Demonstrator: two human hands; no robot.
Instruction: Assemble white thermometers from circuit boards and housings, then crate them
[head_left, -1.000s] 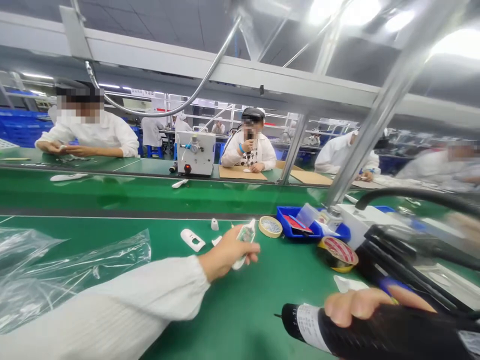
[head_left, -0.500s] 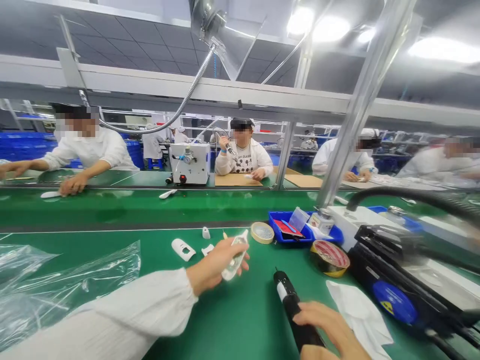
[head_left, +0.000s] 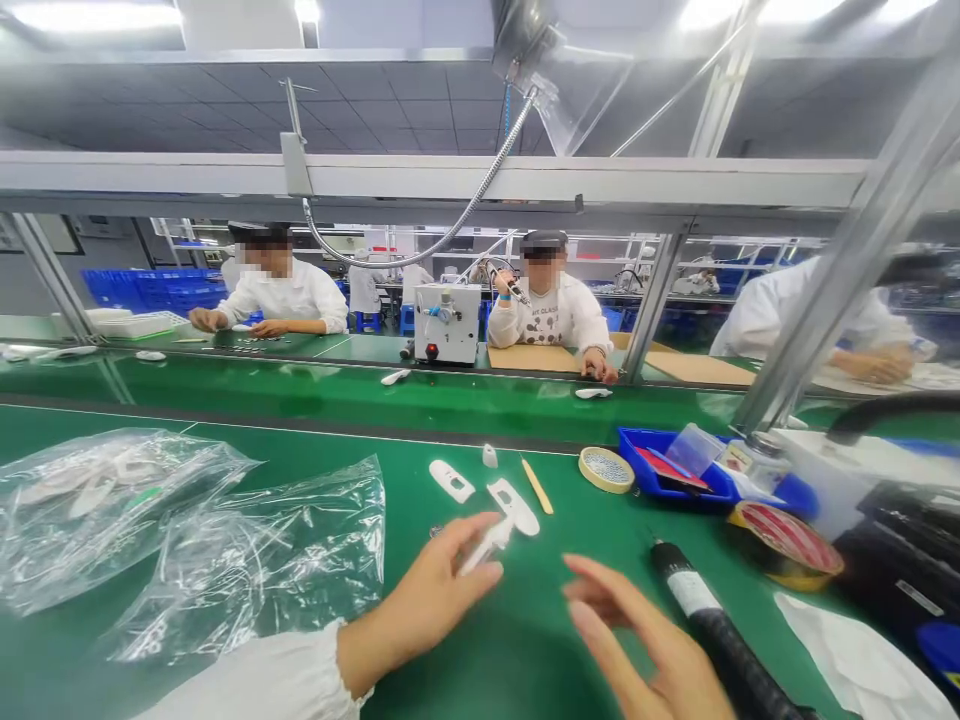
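Between thumb and fingers, my left hand (head_left: 427,600) pinches a small white plastic part (head_left: 489,542), partly hidden by the fingers. Just beyond it lies a white casing half with an opening (head_left: 517,508). Another white casing half (head_left: 451,481) and a small white cap (head_left: 490,456) rest farther back, near a thin yellow stick-like tool (head_left: 537,487). My right hand (head_left: 637,640) is open, fingers apart, with nothing in it. To its right, a black electric screwdriver (head_left: 720,630) lies on the green bench, apart from the fingers.
Clear plastic bags (head_left: 277,550) lie at left, one holding white parts. At right are a tape roll (head_left: 606,469), a blue tray (head_left: 637,450), a yellow-black tape roll (head_left: 784,545) and a white cloth (head_left: 862,650). Co-workers sit beyond the green conveyor (head_left: 300,400).
My right hand has let go of the screwdriver and moved left of it. My left hand has tilted the part lower, nearer the casing halves. The view has turned left.
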